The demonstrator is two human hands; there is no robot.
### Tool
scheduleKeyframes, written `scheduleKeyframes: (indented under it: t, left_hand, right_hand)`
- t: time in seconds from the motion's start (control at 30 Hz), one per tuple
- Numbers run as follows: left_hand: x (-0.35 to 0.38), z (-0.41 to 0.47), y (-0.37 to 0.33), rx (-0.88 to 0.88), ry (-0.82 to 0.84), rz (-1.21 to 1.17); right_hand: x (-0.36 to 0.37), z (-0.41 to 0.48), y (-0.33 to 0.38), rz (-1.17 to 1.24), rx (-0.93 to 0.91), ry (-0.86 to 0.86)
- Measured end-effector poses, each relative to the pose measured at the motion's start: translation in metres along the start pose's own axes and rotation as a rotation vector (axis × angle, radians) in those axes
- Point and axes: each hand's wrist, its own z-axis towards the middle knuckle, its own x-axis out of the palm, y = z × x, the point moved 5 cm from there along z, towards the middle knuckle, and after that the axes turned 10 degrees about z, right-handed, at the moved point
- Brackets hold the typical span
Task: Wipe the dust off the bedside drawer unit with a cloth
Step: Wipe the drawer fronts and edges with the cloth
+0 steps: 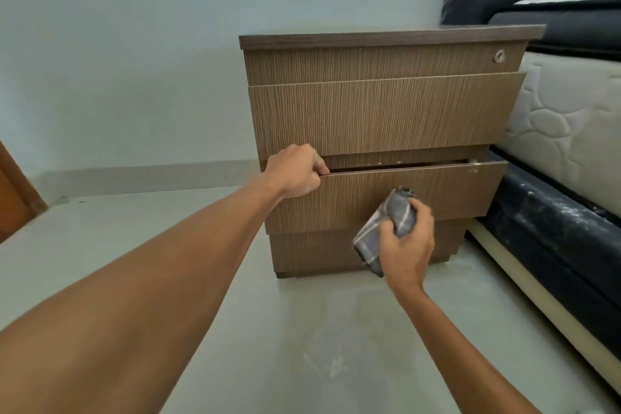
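We bunch the soft cloth (389, 228) in our right hand (408, 245); our left hand (297, 173) hooks the stiff drawer (403, 191) top edge.

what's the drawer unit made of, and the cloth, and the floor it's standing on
Drawer unit: looks like laminated board rather than solid wood, matte brown, with a fine uniform vertical grain print and a darker top slab; a small metal lock sits at the top right.
Cloth: soft woven fabric, grey with pale check lines, bunched in the right hand.
Floor: smooth pale grey, faintly glossy, probably tile or polished cement.
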Motion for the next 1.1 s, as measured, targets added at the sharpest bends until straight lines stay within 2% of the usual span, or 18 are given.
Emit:
scheduleKeyframes:
  t: [0.07, 0.13, 0.23, 0.33, 0.43, 0.6, 0.8, 0.87, 1.1]
  left_hand:
    - [0.000, -0.001, -0.001, 0.001, -0.005, 0.004]
    - [0.000, -0.001, -0.001, -0.002, -0.012, 0.009]
    - [-0.001, -0.002, 0.000, -0.003, -0.021, 0.014]
    - [0.002, -0.005, -0.001, 0.031, -0.083, 0.060]
    - [0.008, -0.012, 0.002, 0.027, -0.244, 0.145]
    - [0.006, -0.023, 0.015, -0.125, -0.457, 0.218]
    - [0.006, -0.016, 0.019, -0.192, -0.491, 0.345]
    - [0.011, -0.016, 0.027, -0.222, -0.494, 0.363]
    - [0.026, -0.022, 0.049, -0.257, -0.495, 0.350]
  right_hand:
    - [-0.030, 0.036, 0.015, -0.068, -0.040, -0.116]
    - [-0.045, 0.072, 0.027, -0.278, -0.096, -0.163]
    - [-0.041, 0.115, 0.036, -0.610, -0.057, -0.042]
    - [-0.017, 0.130, 0.045, -0.736, -0.036, 0.113]
    - [0.003, 0.120, 0.048, -0.692, -0.039, 0.129]
    - [0.023, 0.077, 0.040, -0.507, -0.153, 0.105]
    - [0.056, 0.049, 0.021, -0.480, -0.301, 0.251]
    - [0.066, 0.045, 0.016, -0.466, -0.297, 0.283]
    - [0.090, 0.031, 0.007, -0.492, -0.266, 0.226]
